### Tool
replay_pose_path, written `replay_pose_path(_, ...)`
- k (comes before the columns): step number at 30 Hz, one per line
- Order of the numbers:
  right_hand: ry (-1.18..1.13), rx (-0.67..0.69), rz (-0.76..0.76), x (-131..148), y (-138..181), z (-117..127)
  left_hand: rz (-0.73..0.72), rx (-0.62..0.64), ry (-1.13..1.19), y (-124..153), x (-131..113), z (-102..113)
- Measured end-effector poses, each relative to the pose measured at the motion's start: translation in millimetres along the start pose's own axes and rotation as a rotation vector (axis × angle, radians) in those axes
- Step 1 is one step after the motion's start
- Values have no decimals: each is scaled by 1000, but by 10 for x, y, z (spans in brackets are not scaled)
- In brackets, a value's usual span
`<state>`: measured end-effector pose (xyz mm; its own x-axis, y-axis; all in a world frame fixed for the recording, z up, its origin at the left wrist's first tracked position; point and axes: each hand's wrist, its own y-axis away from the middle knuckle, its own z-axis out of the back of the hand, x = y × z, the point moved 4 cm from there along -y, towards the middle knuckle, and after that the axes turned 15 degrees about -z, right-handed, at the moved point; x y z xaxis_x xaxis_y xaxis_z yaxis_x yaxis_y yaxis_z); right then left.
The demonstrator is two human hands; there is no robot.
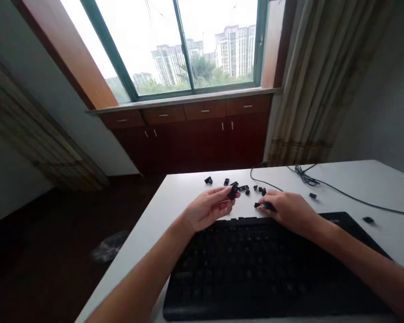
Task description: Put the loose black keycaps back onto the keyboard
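Note:
My left hand (pixel 208 207) is above the table beyond the keyboard, thumb and fingers pinched on a small black keycap (pixel 233 192). Farther right, my right hand (pixel 288 207) is closed low over the tabletop. Between its fingers is a dark piece (pixel 268 206) whose kind I cannot make out. A small black key (pixel 256 205) lies at its fingertips. Under both forearms rests a black keyboard (pixel 242 264), its far edge just below my hands. Several loose black keycaps (pixel 243 188) are scattered on the table beyond my hands.
A white table (pixel 148 229) carries everything. A black cable (pixel 350 200) runs across its right side, with a coiled bundle (pixel 306 176) at the back. A loose black key (pixel 368 220) lies right of the keyboard. Red-brown cabinets (pixel 191 143) stand beneath the window. Clear plastic (pixel 110 246) lies on the floor.

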<state>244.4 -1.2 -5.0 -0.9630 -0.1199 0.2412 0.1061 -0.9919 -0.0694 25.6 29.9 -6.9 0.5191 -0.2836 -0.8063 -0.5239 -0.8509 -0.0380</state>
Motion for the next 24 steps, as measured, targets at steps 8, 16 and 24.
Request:
replay_pose_path(8,-274,-82,54,108,48,180,35,34,-46,-19,31,-37)
replay_pose_path(16,-643,-139,270,423,138,373,19,62,-210,10,119,-196)
replay_pose_path(24,-673,-144,53,356,120,320,-29,32,-259,6,184,-291)
